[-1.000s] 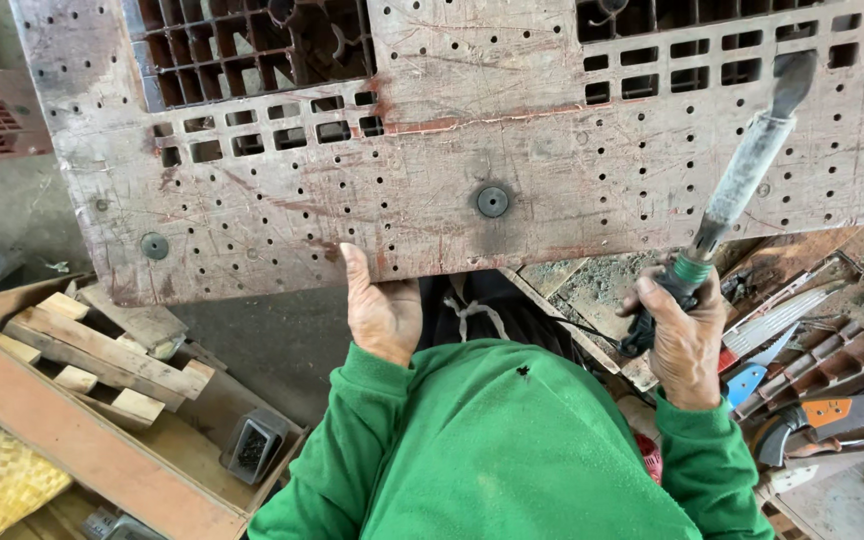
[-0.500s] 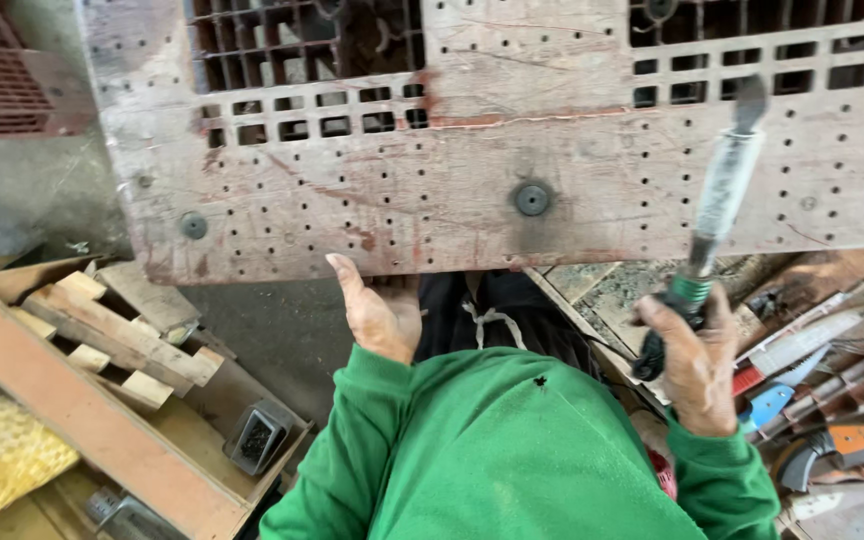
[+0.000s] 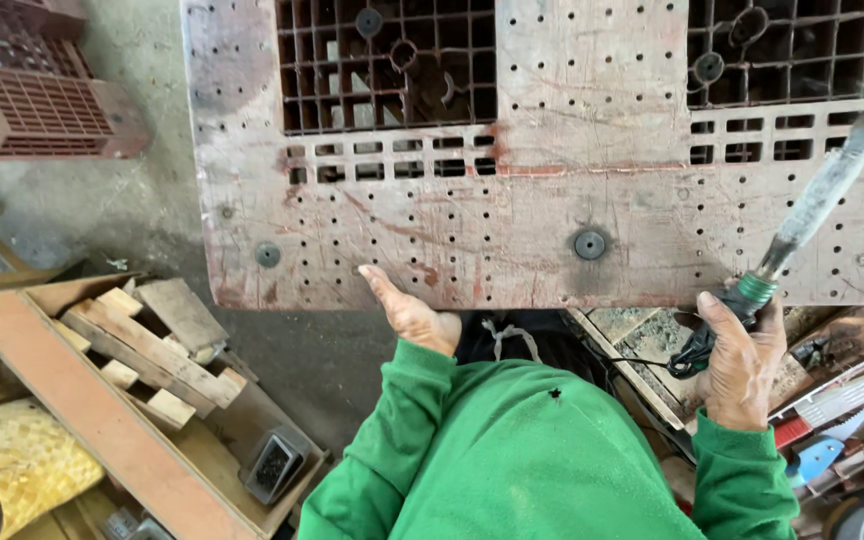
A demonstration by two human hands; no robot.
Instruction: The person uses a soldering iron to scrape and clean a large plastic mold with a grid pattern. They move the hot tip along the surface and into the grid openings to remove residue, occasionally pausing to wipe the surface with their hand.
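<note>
At the near edge of a worn, reddish perforated plastic pallet (image 3: 552, 210), seen from the head camera, the left hand (image 3: 407, 312) lies flat with fingers extended, gripping nothing, its fingertips touching the pallet's lower rim at about 7 o'clock from the round centre fastener (image 3: 589, 244). The right hand (image 3: 740, 360) is clenched around the green-collared handle of a soldering-type heating iron (image 3: 812, 205), whose flat blade points toward 1 o'clock and hovers over the perforated face without visibly touching it. A repaired-looking seam runs across the pallet at 12 o'clock of the fastener; how far along the work on this board is cannot be judged beyond that. Open concrete floor (image 3: 102, 215) lies at 9 o'clock, free for the left arm. At 8 o'clock a wooden tray of wood offcuts (image 3: 157, 345) crowds the lower left; at 4 o'clock scattered hand tools (image 3: 842, 420) hem in the right elbow.
</note>
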